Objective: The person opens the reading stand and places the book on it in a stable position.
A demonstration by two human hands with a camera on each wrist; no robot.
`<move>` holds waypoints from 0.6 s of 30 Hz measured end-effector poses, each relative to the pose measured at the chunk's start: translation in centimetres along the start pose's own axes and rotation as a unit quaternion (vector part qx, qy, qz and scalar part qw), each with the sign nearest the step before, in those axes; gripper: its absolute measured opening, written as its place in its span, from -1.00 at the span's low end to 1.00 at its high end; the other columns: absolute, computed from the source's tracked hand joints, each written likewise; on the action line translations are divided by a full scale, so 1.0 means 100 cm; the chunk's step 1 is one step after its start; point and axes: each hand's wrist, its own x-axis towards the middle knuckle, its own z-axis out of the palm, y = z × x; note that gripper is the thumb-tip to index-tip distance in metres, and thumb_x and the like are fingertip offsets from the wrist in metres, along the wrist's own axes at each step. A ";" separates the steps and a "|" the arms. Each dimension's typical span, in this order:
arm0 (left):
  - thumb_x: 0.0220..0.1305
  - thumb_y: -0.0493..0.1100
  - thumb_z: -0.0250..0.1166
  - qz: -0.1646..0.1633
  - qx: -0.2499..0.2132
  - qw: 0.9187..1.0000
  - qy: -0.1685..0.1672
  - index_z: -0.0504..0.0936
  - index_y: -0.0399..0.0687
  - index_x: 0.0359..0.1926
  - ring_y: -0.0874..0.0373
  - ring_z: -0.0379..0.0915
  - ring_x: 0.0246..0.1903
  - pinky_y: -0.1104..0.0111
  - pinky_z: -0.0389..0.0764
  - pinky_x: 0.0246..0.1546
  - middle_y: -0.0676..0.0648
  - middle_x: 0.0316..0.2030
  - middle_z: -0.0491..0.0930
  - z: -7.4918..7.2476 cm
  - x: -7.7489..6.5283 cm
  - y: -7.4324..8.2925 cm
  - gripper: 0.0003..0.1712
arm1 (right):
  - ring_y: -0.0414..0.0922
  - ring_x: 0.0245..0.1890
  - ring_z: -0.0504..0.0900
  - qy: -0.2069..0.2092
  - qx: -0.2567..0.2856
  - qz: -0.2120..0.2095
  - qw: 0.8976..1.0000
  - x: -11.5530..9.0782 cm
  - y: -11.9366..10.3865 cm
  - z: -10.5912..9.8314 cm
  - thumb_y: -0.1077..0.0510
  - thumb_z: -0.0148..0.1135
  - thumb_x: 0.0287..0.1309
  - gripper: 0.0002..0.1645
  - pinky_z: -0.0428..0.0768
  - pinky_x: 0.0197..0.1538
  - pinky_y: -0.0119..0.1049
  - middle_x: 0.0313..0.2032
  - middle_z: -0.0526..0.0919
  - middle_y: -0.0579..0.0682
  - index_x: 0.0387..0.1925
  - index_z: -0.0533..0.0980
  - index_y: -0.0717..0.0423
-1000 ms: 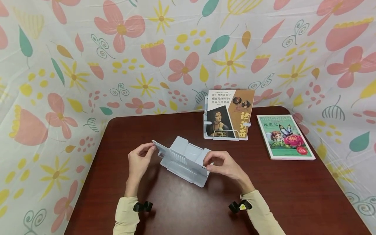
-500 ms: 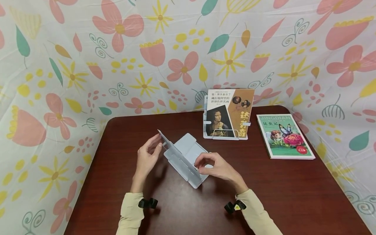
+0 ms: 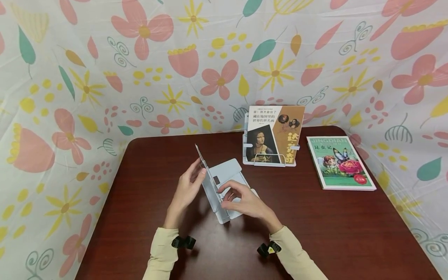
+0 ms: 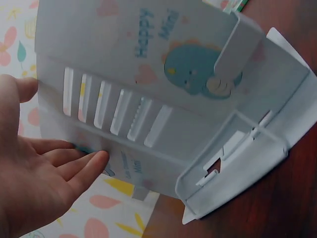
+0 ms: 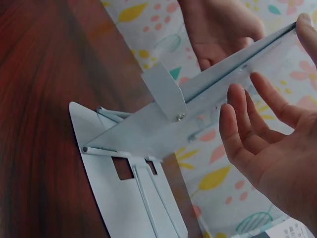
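A pale folding book stand (image 3: 225,170) is on the table, its slotted back panel (image 4: 114,39) raised from the flat base (image 5: 106,181). The panel carries a teal dinosaur print and looks nearly edge-on in the head view. My left hand (image 3: 189,184) is at the panel's left face, thumb and fairly straight fingers spread at its edge in the left wrist view. Across from it, my right hand (image 3: 245,200) bends its fingers loosely before the other face. The right thumb tip lies at the panel's edge in the right wrist view. A small clip tab (image 5: 163,91) sticks out from the panel.
At the back, a second stand holds an upright book (image 3: 274,134) with a portrait on its cover. A green-covered book (image 3: 341,163) lies flat on the right of the dark wooden table (image 3: 157,155). Flowered cloth (image 3: 189,97) hangs behind.
The stand has turned clockwise as seen from above, bringing its raised panel almost edge-on. My left hand has moved right and my right hand left, so they are closer together.
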 end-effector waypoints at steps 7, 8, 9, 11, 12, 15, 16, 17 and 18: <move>0.52 -0.11 0.16 0.024 0.031 0.998 -0.047 0.14 -0.28 0.55 -0.18 0.40 0.35 -0.01 0.46 0.31 -0.40 0.39 0.36 0.003 -0.006 0.008 -0.27 | -0.07 -0.21 0.67 0.012 0.006 -0.013 1.000 0.007 0.003 0.010 0.14 0.43 0.21 -0.58 0.65 -0.10 -0.28 -0.01 0.61 0.26 0.04 0.52 0.22; 0.52 -0.10 0.15 0.027 0.036 0.997 -0.057 0.11 -0.26 0.56 -0.19 0.40 0.36 -0.01 0.46 0.31 -0.40 0.40 0.34 0.003 -0.006 0.008 -0.25 | -0.04 -0.20 0.67 0.018 0.001 -0.019 1.000 0.007 0.003 0.012 0.11 0.43 0.21 -0.57 0.66 -0.10 -0.25 -0.01 0.61 0.24 0.03 0.52 0.20; 0.52 -0.10 0.15 0.029 0.041 0.996 -0.067 0.07 -0.25 0.57 -0.19 0.39 0.36 -0.02 0.46 0.31 -0.40 0.42 0.32 0.004 -0.007 0.009 -0.23 | 0.00 -0.19 0.68 0.024 -0.005 -0.025 0.999 0.008 0.004 0.013 0.09 0.44 0.21 -0.57 0.67 -0.11 -0.21 -0.01 0.62 0.21 0.03 0.52 0.18; 0.53 -0.06 0.14 0.029 0.048 0.995 -0.085 0.00 -0.19 0.60 -0.22 0.40 0.35 -0.05 0.47 0.29 -0.38 0.45 0.27 0.004 -0.007 0.010 -0.20 | 0.06 -0.19 0.68 0.039 -0.021 -0.039 0.998 0.010 0.004 0.016 0.06 0.46 0.20 -0.55 0.69 -0.12 -0.13 -0.02 0.62 0.18 0.02 0.52 0.17; 0.53 -0.04 0.13 0.026 0.050 0.994 -0.092 -0.02 -0.16 0.61 -0.22 0.41 0.34 -0.06 0.48 0.28 -0.37 0.46 0.25 0.003 -0.007 0.010 -0.18 | 0.08 -0.18 0.68 0.045 -0.029 -0.045 0.998 0.011 0.003 0.018 0.07 0.46 0.19 -0.55 0.70 -0.13 -0.09 -0.03 0.61 0.17 0.02 0.51 0.17; 0.53 0.02 0.11 0.013 0.050 0.994 -0.101 -0.05 -0.09 0.62 -0.24 0.42 0.32 -0.11 0.49 0.26 -0.30 0.51 0.20 0.001 -0.005 0.009 -0.17 | 0.15 -0.18 0.67 0.058 -0.042 -0.057 0.996 0.015 0.003 0.025 0.17 0.47 0.17 -0.53 0.70 -0.14 -0.02 -0.02 0.59 0.19 0.04 0.49 0.23; 0.52 0.02 0.11 0.010 0.049 0.994 -0.099 -0.04 -0.08 0.62 -0.24 0.38 0.35 -0.12 0.45 0.29 -0.27 0.52 0.18 -0.001 -0.004 0.009 -0.17 | 0.16 -0.18 0.67 0.061 -0.046 -0.057 0.995 0.017 0.002 0.027 0.21 0.47 0.16 -0.52 0.71 -0.13 -0.02 0.00 0.58 0.20 0.05 0.49 0.24; 0.51 0.03 0.12 0.006 0.048 0.994 -0.096 -0.03 -0.07 0.62 -0.22 0.32 0.40 -0.13 0.40 0.33 -0.25 0.54 0.16 -0.002 -0.003 0.008 -0.17 | 0.17 -0.18 0.68 0.062 -0.050 -0.057 0.995 0.018 0.002 0.029 0.24 0.47 0.15 -0.51 0.71 -0.12 -0.03 0.01 0.58 0.21 0.07 0.48 0.25; 0.51 0.02 0.12 0.002 0.044 0.995 -0.093 -0.01 -0.07 0.62 -0.20 0.26 0.43 -0.14 0.36 0.37 -0.22 0.55 0.13 -0.003 -0.002 0.008 -0.17 | 0.16 -0.17 0.68 0.062 -0.052 -0.057 0.995 0.019 0.002 0.031 0.26 0.46 0.14 -0.50 0.71 -0.12 -0.04 0.03 0.57 0.21 0.09 0.48 0.25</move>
